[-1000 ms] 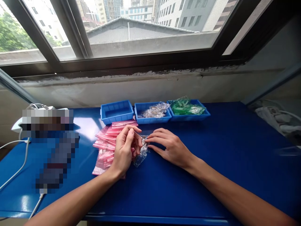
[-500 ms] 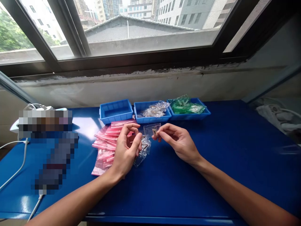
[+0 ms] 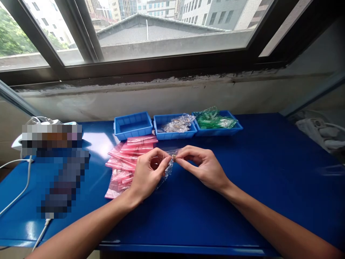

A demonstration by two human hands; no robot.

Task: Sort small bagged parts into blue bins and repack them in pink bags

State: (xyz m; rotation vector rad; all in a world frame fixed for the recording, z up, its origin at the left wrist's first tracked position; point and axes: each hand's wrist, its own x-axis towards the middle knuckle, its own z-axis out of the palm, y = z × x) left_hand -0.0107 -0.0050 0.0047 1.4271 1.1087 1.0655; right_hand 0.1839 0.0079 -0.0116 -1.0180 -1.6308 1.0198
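Observation:
My two hands almost meet above the blue table, fingertip to fingertip. Between them is a small clear plastic bag (image 3: 174, 151) with brass-coloured metal pieces (image 3: 174, 158) in it. My right hand (image 3: 203, 165) pinches this bag between thumb and forefinger at the metal pieces. The thumb and forefinger of my left hand (image 3: 148, 171) close on the bag's left side. My fingers hide much of it. Under and behind my left hand lie other clear bags (image 3: 169, 171) with metal bits, partly covered, beside a pile of pink plastic bags (image 3: 121, 163).
Along the back of the table (image 3: 202, 223) stand an empty blue bin (image 3: 133, 136), a blue bin (image 3: 175, 136) of clear bags and a blue bin (image 3: 221, 132) of green bags (image 3: 212, 120). A blurred-out dark object (image 3: 66, 183) with a white cable (image 3: 40, 233) lies left.
My left hand has moved right and its open fingers have closed on the clear bag. My right hand has shifted slightly left and turned the bag.

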